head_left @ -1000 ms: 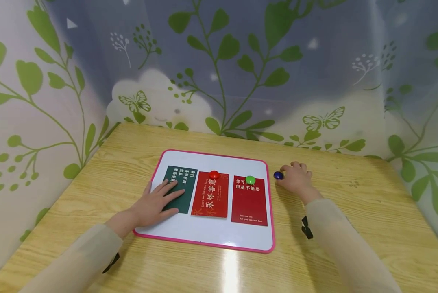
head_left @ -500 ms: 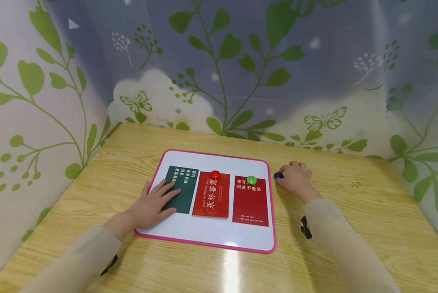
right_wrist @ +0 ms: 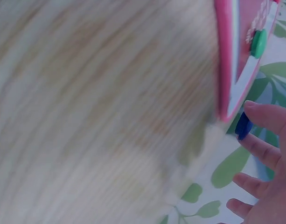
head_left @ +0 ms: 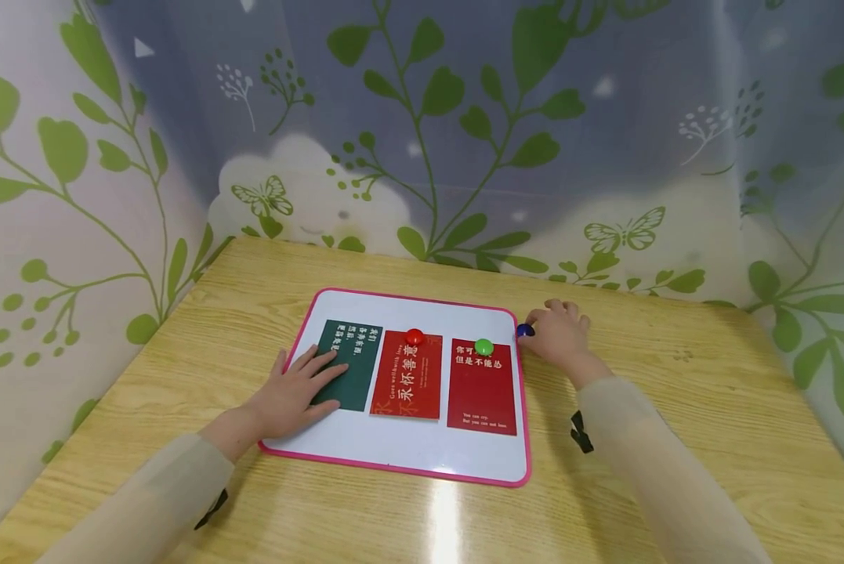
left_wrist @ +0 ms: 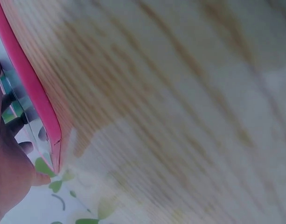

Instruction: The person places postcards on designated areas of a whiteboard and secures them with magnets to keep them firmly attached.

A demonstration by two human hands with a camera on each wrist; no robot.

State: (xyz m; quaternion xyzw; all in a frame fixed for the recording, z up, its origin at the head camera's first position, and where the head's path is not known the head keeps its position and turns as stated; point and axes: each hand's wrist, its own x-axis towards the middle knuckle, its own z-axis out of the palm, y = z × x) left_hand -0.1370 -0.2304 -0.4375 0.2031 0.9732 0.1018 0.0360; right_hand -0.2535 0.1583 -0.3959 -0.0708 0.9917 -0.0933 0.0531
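Observation:
A whiteboard with a pink rim lies flat on the wooden table. My left hand rests on its left side with fingers spread, partly covering a green card. To the right of that card are an orange-red card with a red round magnet at its top, and a dark red card with a green round magnet. By the board's right rim my right hand pinches a dark blue round magnet between thumb and forefinger; the other fingers are apart from it.
The wooden table extends around the board on all sides. Behind it and on the left stands a fabric or paper wall printed with leaves and butterflies.
My right hand has lifted the blue magnet slightly and brought it left, from the table to the board's right rim. The left hand has stayed almost still on the green card.

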